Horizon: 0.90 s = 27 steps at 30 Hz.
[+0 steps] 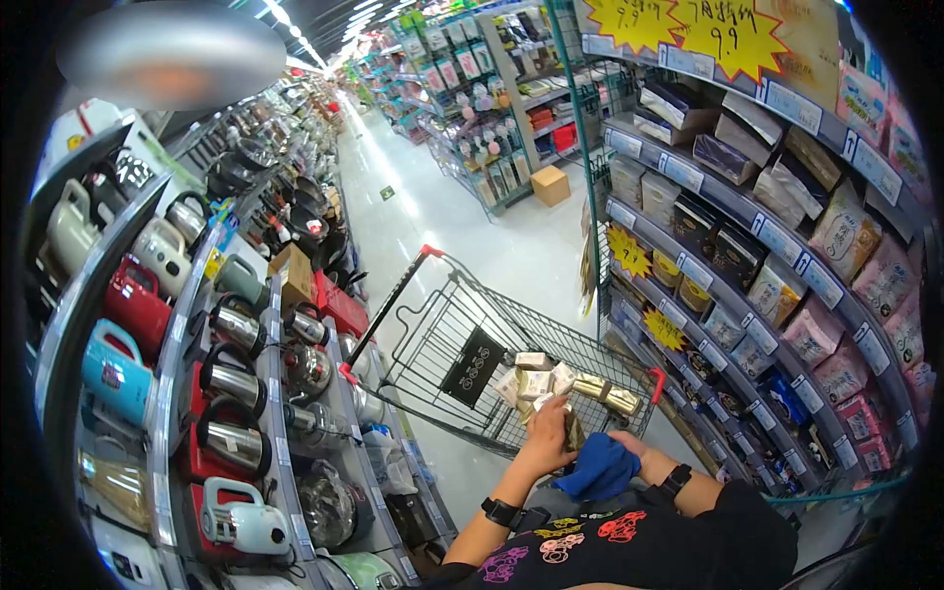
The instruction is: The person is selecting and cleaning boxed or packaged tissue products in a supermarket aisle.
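A wire shopping cart (423, 339) with red corner pieces stands in front of me. Small white-and-beige packages (534, 382) lie in a heap inside it, beside gold-coloured packs (608, 395). My left hand (549, 438) reaches over the near side of the cart, its fingers on a pale package at the heap's edge. A crumpled blue cloth (598, 466) is bunched between my two hands. My right hand (629, 448) is closed on the cloth's right side, with its fingers partly hidden.
Shelves of kettles (234, 379) line the left. On the right, shelves hold packaged tissues (816, 329) under yellow price signs (733, 37). A cardboard box (551, 185) sits on the floor by a display rack. The aisle floor (393, 211) runs forward.
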Tool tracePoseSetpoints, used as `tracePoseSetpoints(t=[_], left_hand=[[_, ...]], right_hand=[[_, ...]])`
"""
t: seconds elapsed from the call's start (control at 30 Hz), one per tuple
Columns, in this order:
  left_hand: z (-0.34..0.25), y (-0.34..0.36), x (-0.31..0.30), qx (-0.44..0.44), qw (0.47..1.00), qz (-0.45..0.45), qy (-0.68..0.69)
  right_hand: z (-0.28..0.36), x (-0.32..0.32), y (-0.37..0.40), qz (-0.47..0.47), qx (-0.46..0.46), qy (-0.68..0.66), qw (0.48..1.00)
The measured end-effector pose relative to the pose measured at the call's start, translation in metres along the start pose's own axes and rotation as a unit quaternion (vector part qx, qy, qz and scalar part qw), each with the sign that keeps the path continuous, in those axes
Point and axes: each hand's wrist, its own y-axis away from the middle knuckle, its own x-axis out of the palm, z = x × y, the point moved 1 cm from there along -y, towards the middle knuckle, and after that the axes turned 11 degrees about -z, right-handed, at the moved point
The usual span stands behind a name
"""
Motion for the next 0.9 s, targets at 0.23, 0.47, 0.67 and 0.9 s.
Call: tracePoseSetpoints(t=[0.23, 0.47, 0.67, 0.9], left_hand=[[-0.002, 0.026, -0.058, 0.101, 0.985, -0.123, 0.059], [0.042, 0.109, -0.088, -0.140, 0.826, -0.277, 0.471], [0.032, 0.163, -0.157, -0.201, 0.709, -0.325, 0.593], [0.009, 0.185, -0.134, -0.185, 0.635, -0.214, 0.718]], right_hand=[[-0.039, 0.088, 0.048, 0.143, -0.018, -0.074, 0.987], [-0.070, 0.197, 0.085, 0.110, -0.093, 0.206, 0.968], [-0.082, 0.240, 0.074, -0.007, -0.441, 0.187, 0.877], [-0.141, 0.286, 0.054, 0.022, -0.566, 0.522, 0.638]])
